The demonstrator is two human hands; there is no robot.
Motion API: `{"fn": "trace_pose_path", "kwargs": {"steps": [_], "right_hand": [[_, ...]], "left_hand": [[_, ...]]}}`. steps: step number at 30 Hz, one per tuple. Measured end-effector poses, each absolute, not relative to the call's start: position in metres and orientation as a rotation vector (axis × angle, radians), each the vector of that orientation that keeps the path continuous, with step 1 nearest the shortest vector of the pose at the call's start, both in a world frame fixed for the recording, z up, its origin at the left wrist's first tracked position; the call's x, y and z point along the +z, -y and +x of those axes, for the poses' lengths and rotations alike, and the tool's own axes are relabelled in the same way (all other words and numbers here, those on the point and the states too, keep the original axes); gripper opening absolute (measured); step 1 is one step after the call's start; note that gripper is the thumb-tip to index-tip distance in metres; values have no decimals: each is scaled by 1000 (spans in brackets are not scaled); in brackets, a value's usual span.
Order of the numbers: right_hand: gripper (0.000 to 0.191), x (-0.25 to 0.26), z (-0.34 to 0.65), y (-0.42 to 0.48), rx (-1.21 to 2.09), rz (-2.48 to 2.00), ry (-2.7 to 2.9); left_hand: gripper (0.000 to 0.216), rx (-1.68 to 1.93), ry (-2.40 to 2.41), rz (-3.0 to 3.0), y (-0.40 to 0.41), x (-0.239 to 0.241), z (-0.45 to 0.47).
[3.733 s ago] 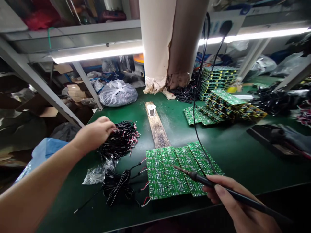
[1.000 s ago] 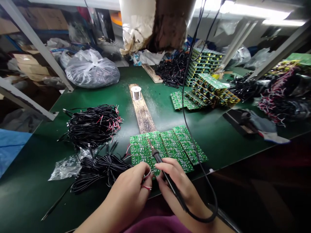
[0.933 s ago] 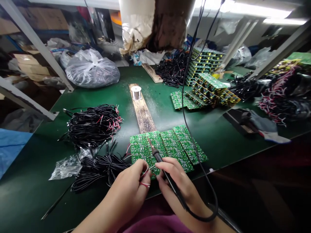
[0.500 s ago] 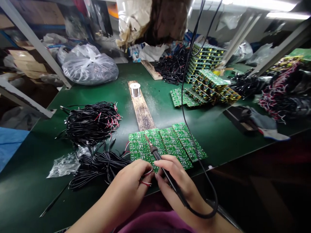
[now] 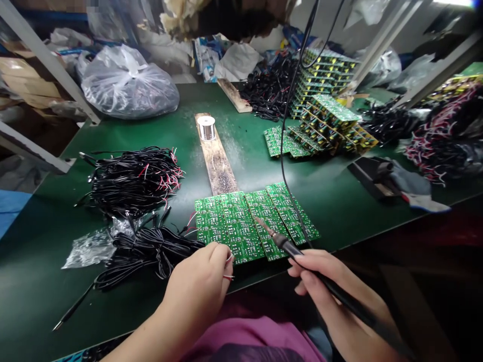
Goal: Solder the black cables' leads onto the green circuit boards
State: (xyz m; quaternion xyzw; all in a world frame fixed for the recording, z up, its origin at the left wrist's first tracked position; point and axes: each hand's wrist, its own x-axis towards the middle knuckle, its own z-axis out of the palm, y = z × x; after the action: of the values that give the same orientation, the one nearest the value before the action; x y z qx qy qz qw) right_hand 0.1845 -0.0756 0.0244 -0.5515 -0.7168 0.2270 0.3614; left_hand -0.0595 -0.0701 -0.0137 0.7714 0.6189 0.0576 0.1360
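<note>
My left hand (image 5: 199, 281) is closed near the table's front edge, with thin red and white wire ends (image 5: 228, 277) of a cable poking out past its fingers. Just beyond its fingertips lie several green circuit boards (image 5: 243, 226), side by side and overlapping slightly. My right hand (image 5: 324, 281) grips a soldering iron (image 5: 289, 247) by its black handle. The iron's tip points up and left, over the middle boards; whether it touches them I cannot tell. Beside my left hand rests a coiled bundle of black cables (image 5: 151, 251), its red and white ends at the boards' left edge.
A solder spool (image 5: 207, 129) stands on a scorched wooden strip (image 5: 217, 161) behind the boards. More black cables (image 5: 128, 181) are heaped at left, near a stuffed plastic bag (image 5: 130, 85). Stacked boards (image 5: 328, 115) stand at back right. The iron's black cord (image 5: 284, 166) hangs across the bench.
My right hand has moved right, away from my left hand, taking the soldering iron with it. My left hand stays closed on the wires. The camera view has shifted slightly.
</note>
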Motion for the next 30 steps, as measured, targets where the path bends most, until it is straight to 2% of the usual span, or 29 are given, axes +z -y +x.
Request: {"fn": "trace_pose_path", "kwargs": {"steps": [8, 16, 30], "right_hand": [[13, 26, 196, 96, 736, -1470, 1790], [17, 23, 198, 86, 964, -1374, 1852], [15, 22, 195, 87, 941, -1432, 1911]], "left_hand": [[22, 107, -1843, 2194, 73, -13, -57], [19, 91, -1865, 2145, 72, -12, -57], [15, 115, -1863, 2134, 71, -12, -56]]}}
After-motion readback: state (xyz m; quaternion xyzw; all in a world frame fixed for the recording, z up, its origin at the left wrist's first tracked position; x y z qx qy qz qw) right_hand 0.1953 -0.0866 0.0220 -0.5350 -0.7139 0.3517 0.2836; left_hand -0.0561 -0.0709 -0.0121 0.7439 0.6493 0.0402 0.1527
